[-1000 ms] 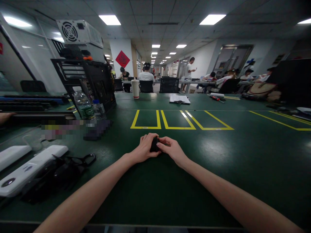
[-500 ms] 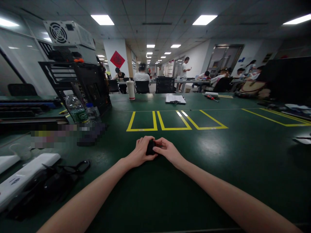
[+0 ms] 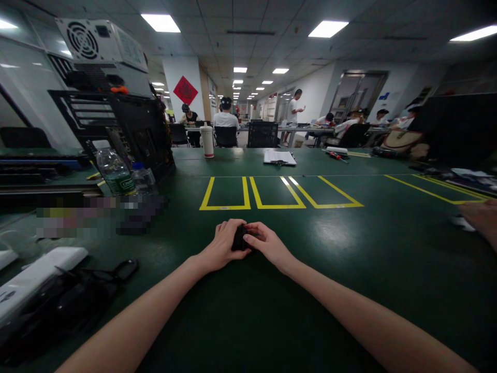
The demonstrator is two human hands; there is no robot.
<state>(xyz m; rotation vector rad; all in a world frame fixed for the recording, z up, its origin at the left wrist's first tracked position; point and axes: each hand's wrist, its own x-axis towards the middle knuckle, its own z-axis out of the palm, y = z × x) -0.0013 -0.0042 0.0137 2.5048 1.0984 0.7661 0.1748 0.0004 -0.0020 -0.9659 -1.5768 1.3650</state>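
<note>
Between my two hands, low over the green table (image 3: 248,316), is a small black block-like object (image 3: 239,238); its kind does not show. My left hand (image 3: 224,243) curls round it from the left, fingers over the top and thumb along the near side. From the right, my right hand (image 3: 267,245) pinches it with thumb and fingertips. Much of the object is hidden by the fingers. Just beyond the hands, yellow tape (image 3: 225,208) marks several open-ended boxes on the tabletop.
At left stand an open black computer case (image 3: 143,137), a water bottle (image 3: 113,168), a white power strip (image 3: 54,264) and black cables. A white cup (image 3: 207,141) and a clipboard (image 3: 279,157) lie farther back. Another person's hand (image 3: 481,217) reaches in at the right edge.
Another person's hand has come in at the right edge, over a small white item. The view has shifted slightly. My hands keep the same hold on the black object.
</note>
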